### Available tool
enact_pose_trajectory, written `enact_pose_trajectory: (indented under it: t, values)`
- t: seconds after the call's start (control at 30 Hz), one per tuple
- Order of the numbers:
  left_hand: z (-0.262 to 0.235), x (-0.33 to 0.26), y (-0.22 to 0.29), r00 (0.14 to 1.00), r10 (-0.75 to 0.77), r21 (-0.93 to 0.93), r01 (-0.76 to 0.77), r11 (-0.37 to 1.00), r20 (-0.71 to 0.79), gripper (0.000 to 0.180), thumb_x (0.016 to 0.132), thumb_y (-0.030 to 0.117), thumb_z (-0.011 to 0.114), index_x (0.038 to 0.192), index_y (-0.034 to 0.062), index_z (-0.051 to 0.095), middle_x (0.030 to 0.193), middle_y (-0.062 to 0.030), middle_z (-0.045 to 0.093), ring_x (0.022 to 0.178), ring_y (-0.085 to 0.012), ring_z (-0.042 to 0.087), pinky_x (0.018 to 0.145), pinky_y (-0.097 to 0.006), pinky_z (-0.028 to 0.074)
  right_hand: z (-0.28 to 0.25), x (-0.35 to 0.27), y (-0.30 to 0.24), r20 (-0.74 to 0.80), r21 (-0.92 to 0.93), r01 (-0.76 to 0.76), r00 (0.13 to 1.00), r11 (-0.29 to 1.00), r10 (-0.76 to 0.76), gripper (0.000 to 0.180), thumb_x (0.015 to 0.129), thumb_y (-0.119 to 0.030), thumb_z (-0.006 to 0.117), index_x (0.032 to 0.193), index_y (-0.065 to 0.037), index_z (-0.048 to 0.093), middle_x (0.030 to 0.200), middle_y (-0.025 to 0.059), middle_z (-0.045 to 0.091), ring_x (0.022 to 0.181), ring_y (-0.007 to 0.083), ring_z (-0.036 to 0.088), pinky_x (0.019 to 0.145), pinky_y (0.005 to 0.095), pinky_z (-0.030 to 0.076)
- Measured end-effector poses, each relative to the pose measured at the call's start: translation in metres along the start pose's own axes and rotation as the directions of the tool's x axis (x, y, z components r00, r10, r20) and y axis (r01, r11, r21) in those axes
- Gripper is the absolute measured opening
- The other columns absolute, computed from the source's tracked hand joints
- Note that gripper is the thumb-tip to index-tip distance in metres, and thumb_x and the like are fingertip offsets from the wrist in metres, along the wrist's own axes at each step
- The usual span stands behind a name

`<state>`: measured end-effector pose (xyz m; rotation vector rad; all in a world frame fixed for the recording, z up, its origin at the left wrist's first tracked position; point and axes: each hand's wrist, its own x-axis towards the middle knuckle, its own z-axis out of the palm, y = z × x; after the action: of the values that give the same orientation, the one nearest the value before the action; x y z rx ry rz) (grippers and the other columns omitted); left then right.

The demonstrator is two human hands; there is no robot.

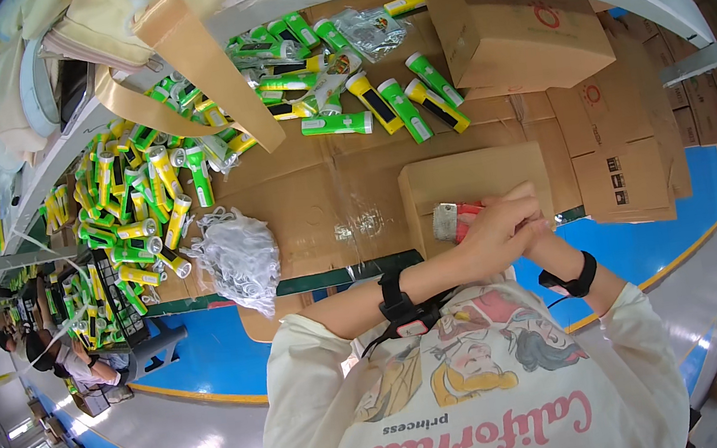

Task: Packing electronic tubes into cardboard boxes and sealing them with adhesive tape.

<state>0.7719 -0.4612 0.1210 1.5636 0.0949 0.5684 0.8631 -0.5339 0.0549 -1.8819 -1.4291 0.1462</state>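
My left hand (pixel 490 235) and my right hand (pixel 538 237) press against each other over a cardboard carton (pixel 469 172) at the table's near edge. Their fingers are curled and partly overlap, so what they hold, if anything, is hidden. Right beside my left hand is a red tool with a flat grey metal end (pixel 446 222); its other end disappears behind the hand. Whether it is gripped or only lying on the carton I cannot tell. Beyond the carton lie several green and yellow flashlights (pixel 405 111).
A large pile of flashlights (pixel 135 196) covers the left side, near a bundle of white cords (pixel 239 254). A closed carton (pixel 525 40) stands at the back right, with another carton (pixel 620 160) nearer. A tan strap (pixel 209 71) hangs from the shelf. Another person (pixel 94 364) sits far left.
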Motion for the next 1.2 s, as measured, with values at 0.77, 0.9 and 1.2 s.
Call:
enact_pose_trajectory:
  t: [0.77, 0.9, 1.2]
  values:
    - [-0.127, 0.032, 0.047, 0.967, 0.227, 0.557, -0.128, 0.820, -0.112, 0.006, 0.083, 0.005, 0.060, 0.081, 0.0004, 0.056, 0.074, -0.0061, 0.047, 0.063, -0.0159, 0.050, 0.056, -0.024, 0.040, -0.033, 0.057, -0.039, 0.533, -0.155, -0.073, 0.833, 0.985, 0.145, 0.047, 0.079, -0.047, 0.059, 0.071, -0.001, 0.066, 0.066, 0.0213, 0.060, 0.060, 0.0384, 0.059, 0.059, 0.0453, 0.047]
    - [-0.127, 0.011, 0.051, 0.864, 0.104, 0.153, -0.032, 0.988, -0.492, 0.003, 0.083, 0.000, 0.058, 0.084, -0.0019, 0.059, 0.076, -0.0057, 0.052, 0.065, -0.0127, 0.051, 0.059, -0.024, 0.042, -0.015, 0.044, -0.012, 0.458, 0.010, -0.089, 0.886, 0.996, 0.074, 0.048, 0.079, -0.048, 0.059, 0.076, -0.001, 0.068, 0.065, 0.0209, 0.060, 0.063, 0.0367, 0.060, 0.061, 0.0434, 0.048]
    - [-0.139, 0.048, 0.077, 0.583, 0.558, 0.549, -0.216, 0.807, -0.591, 0.015, 0.079, -0.006, 0.061, 0.093, -0.0029, 0.064, 0.084, -0.0099, 0.063, 0.074, -0.0155, 0.060, 0.065, -0.023, 0.047, -0.026, 0.059, -0.012, 0.553, -0.116, -0.221, 0.795, 0.968, 0.248, 0.044, 0.079, -0.053, 0.057, 0.086, -0.012, 0.071, 0.068, 0.0161, 0.063, 0.065, 0.0319, 0.062, 0.060, 0.0403, 0.049]
